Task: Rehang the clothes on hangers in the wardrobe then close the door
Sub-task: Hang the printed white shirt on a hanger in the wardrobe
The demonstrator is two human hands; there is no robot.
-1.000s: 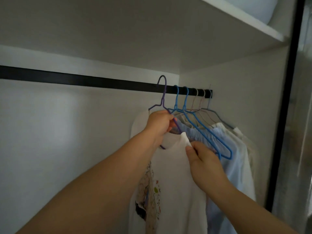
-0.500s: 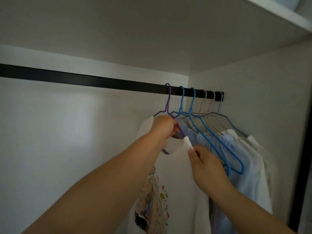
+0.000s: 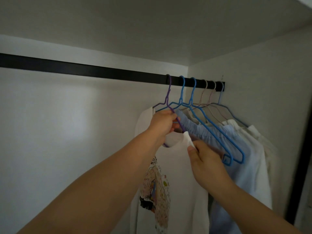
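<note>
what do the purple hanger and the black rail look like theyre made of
Purple hanger: probably thin wire with a matte coloured coating, going by its slim, bent and twisted neck. Black rail: flat-faced bar with a matte black finish, likely painted metal, though the look leaves that open.

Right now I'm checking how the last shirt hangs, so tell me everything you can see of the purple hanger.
The purple hanger looks like thin coated wire. Its hook sits over the black rail, leftmost of six hangers. It carries the white printed T-shirt. The left hand grips its right arm by the neck, while the right hand pinches the shirt's collar. Its lower parts are hidden by shirt and hand.
</note>
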